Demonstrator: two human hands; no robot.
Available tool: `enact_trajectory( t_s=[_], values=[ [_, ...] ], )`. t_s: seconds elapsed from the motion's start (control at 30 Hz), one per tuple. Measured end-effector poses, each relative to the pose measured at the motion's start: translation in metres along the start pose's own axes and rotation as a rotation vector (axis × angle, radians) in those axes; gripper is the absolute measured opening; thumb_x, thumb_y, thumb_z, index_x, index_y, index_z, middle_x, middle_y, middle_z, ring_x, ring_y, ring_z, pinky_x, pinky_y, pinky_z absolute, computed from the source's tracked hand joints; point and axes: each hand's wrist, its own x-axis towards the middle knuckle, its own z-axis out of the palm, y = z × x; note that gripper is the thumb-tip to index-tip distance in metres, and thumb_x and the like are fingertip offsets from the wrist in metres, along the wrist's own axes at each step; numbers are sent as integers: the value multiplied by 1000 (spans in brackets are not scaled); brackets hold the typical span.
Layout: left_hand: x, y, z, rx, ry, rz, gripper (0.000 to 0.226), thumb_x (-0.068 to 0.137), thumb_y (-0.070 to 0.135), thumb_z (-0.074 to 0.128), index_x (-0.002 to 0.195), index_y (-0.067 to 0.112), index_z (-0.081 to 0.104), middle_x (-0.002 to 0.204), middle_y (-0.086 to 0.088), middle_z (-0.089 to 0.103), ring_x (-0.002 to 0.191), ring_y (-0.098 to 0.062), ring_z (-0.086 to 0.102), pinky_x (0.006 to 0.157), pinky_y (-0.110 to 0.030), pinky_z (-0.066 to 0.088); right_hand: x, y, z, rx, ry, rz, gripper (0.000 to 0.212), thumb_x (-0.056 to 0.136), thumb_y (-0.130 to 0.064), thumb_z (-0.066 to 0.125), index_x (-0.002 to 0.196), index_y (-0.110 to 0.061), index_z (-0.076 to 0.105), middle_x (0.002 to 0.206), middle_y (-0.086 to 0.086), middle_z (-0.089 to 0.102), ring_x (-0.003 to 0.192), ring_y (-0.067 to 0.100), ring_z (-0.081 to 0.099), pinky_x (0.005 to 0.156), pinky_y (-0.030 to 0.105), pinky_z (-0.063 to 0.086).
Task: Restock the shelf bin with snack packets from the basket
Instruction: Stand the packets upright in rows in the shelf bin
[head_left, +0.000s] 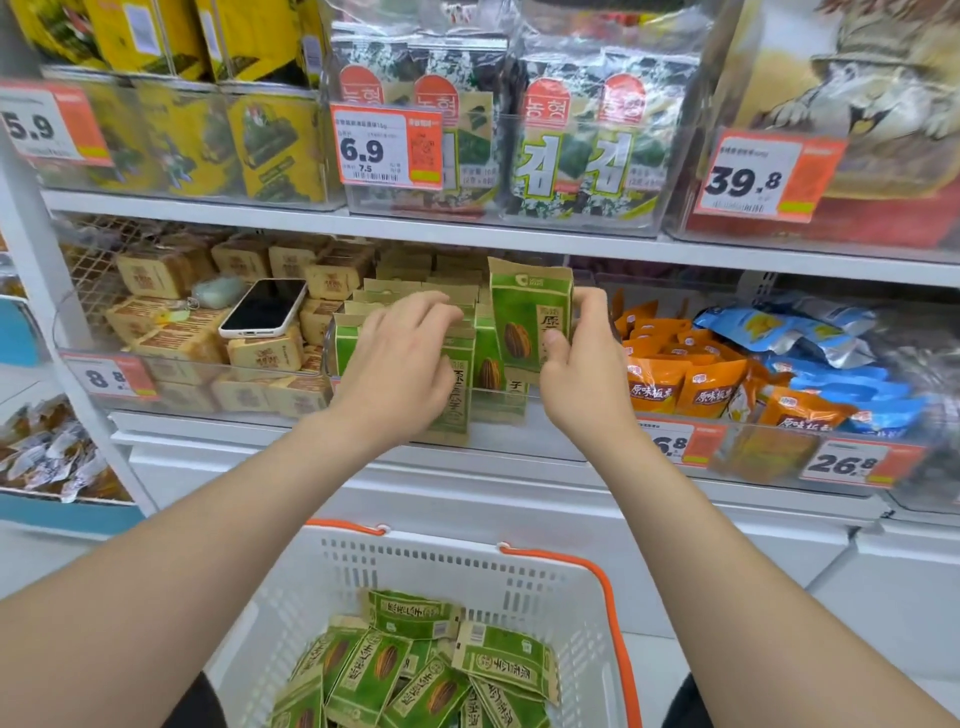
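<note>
Green paper snack packet (530, 317), pinched upright by the right hand (582, 364) over the clear shelf bin (498, 410), looks poised to slot in face-forward. The left hand (400, 358) presses bent fingers on the standing row (358, 312), probably holding a gap, though any grip is unclear. More packets (415, 670) lie in the near basket (457, 558).

Forearms bare along their whole visible length, likewise left hand (402, 364) and right hand (584, 374); black fabric garment (195, 701) shows beneath both.
</note>
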Motion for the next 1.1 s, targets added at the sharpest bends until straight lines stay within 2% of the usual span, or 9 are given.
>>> enact_trajectory(
  t_s=[0.07, 0.17, 0.3, 0.37, 0.47, 0.7, 0.87, 0.97, 1.1],
  values=[
    [0, 3, 4, 46, -97, -30, 60, 93, 17, 61, 151, 13, 46, 156, -6, 46, 152, -27, 34, 123, -51, 23, 3, 1, 4, -48, -50, 81, 29, 104, -5, 51, 128, -19, 42, 113, 3, 63, 98, 24, 58, 74, 35, 42],
    [4, 8, 13, 104, -193, -126, 68, 95, 26, 58, 157, 13, 34, 162, -6, 39, 157, -27, 23, 125, -56, 16, 6, 1, 13, -133, -123, 144, 33, 102, -2, 53, 128, -16, 37, 115, 4, 60, 99, 25, 57, 80, 42, 52],
    [8, 9, 13, 179, -211, -154, 51, 95, 30, 57, 142, 16, 44, 145, -4, 48, 140, -27, 38, 116, -60, 22, 7, 11, 22, -351, -268, 140, 30, 101, -3, 52, 119, -17, 32, 109, 12, 61, 93, 33, 62, 73, 44, 49],
    [8, 9, 13, 199, -216, -148, 48, 95, 30, 57, 139, 17, 45, 141, -3, 50, 135, -26, 42, 114, -60, 23, 6, 15, 26, -486, -339, 133, 22, 102, -7, 50, 118, -14, 37, 111, 17, 63, 97, 39, 62, 80, 48, 51],
    [8, 9, 15, 194, -209, -129, 46, 94, 26, 57, 137, 18, 46, 139, -2, 51, 133, -27, 42, 114, -60, 25, 9, 17, 28, -567, -258, 159, 18, 103, -19, 53, 119, -12, 53, 115, 14, 67, 106, 40, 63, 94, 52, 52],
    [8, 8, 17, 142, -199, -144, 48, 94, 22, 59, 140, 19, 45, 145, -1, 49, 139, -26, 38, 115, -61, 24, 8, 19, 35, -471, -196, 165, 29, 106, -17, 54, 125, -7, 36, 100, 14, 64, 88, 40, 66, 69, 43, 51],
    [3, 14, 17, 112, -139, -158, 69, 86, 15, 66, 150, 17, 41, 162, -8, 34, 154, -31, 24, 117, -61, 24, 4, 17, 33, -545, -251, 163, 21, 109, -25, 47, 122, -9, 46, 114, 16, 68, 105, 42, 65, 96, 52, 46],
    [-3, 18, 17, 150, -12, -79, 65, 76, 9, 68, 139, 18, 52, 146, -11, 45, 137, -37, 38, 105, -54, 34, -1, 15, 30, -620, -266, 129, 20, 110, -30, 41, 109, -13, 51, 112, 12, 68, 104, 38, 63, 100, 51, 40],
    [-12, 21, 16, 174, 78, 58, 33, 77, 5, 65, 107, 18, 61, 112, -6, 48, 103, -31, 43, 80, -45, 40, -10, 16, 29, -725, -208, 31, 29, 110, -33, 40, 112, -10, 59, 108, 13, 71, 100, 37, 67, 90, 45, 43]
  ],
)
